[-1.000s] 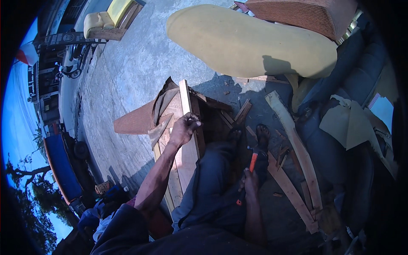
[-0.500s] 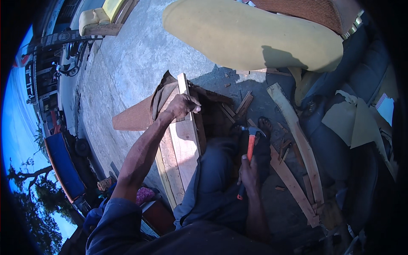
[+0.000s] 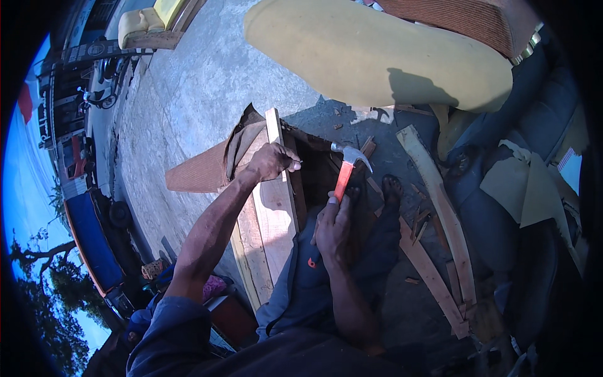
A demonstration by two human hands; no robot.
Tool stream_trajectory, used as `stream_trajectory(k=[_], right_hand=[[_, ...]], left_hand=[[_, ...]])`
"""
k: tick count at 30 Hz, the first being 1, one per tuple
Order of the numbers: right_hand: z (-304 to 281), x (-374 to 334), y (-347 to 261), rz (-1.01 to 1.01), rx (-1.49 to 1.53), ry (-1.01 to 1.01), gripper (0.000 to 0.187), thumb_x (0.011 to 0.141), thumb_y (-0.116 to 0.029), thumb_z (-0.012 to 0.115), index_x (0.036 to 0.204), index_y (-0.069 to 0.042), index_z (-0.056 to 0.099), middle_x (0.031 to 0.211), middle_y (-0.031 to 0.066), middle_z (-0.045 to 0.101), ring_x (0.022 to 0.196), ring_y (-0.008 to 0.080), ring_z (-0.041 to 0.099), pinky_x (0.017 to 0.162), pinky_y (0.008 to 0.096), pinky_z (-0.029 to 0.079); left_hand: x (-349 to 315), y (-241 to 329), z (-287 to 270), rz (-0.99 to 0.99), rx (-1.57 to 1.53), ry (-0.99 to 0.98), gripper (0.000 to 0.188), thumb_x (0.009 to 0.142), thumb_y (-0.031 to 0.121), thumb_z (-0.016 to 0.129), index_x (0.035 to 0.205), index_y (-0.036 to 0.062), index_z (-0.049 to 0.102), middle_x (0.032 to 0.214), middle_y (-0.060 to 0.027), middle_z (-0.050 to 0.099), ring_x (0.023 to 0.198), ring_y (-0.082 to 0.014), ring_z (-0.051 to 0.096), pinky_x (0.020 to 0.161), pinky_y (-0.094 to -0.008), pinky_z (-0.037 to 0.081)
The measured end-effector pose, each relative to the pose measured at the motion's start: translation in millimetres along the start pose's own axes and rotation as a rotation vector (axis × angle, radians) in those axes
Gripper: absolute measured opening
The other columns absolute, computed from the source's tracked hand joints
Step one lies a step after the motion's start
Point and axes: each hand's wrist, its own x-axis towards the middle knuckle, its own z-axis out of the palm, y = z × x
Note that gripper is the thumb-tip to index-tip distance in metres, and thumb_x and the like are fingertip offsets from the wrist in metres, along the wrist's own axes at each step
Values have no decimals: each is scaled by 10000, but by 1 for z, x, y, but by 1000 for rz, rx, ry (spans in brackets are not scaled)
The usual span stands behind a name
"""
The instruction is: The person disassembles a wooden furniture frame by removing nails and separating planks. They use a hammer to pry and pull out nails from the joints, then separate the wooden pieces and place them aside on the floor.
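Note:
My right hand [image 3: 333, 229] grips a claw hammer [image 3: 343, 178] by its orange and dark handle, the metal head raised just right of the wooden frame. My left hand [image 3: 274, 162] is closed on top of a narrow wooden strip [image 3: 273, 124], thumb and finger pinched at its right side. Whatever sits in that pinch is too small to make out. Under the strip, the wooden frame [image 3: 274, 210] of pale planks runs back toward my lap. Brown ribbed fabric [image 3: 201, 166] hangs from its far left end.
Long planks [image 3: 440, 207] and broken wood pieces lie on the ground at the right. A big beige foam cushion [image 3: 377, 50] stretches across the far side. Dark upholstery [image 3: 521, 251] is heaped at the right edge. A yellowish sofa [image 3: 141, 28] stands far left.
The hammer and my right hand have moved up and to the left, bringing the hammer head close to my left hand. My left hand stays on the strip.

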Motion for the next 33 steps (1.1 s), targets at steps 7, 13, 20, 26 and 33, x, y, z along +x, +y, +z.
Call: stream_trajectory(k=[7,13,20,26,33], right_hand=[[-7,6,-6,248,6,-36,351,1057,-327,403,1226,-28,478,730,182,645,482,294,638,469,408,509],[-31,18,-3,314,119,-286,331,1065,-305,395,1219,-32,501,583,-13,406,374,91,418,324,280,384],[-44,12,-8,299,170,-127,362,1065,-326,382,1247,-24,465,543,17,435,362,116,453,348,293,421],[-33,13,-22,301,94,-267,265,1063,-286,418,1111,-37,495,549,-2,424,354,94,423,333,275,381],[-41,23,-24,314,229,-124,337,1077,-302,383,1217,-4,455,603,-7,391,375,74,395,327,253,370]], left_hand=[[2,1,0,-11,8,-2,276,819,236,806,1018,48,767,869,-84,759,831,-157,714,787,-308,536],[-11,20,-8,98,156,9,294,822,214,808,1050,34,761,953,-100,764,867,-164,710,816,-310,536],[12,7,-51,-84,236,700,673,857,632,647,1158,32,688,1080,-176,675,1013,-294,653,911,-447,486],[40,-13,-46,-168,526,493,873,776,783,564,1206,32,681,1264,-250,548,1252,-392,505,1031,-590,366],[53,-19,-49,-94,344,496,641,761,579,643,1115,52,730,1086,-167,654,1040,-349,646,922,-460,497]])
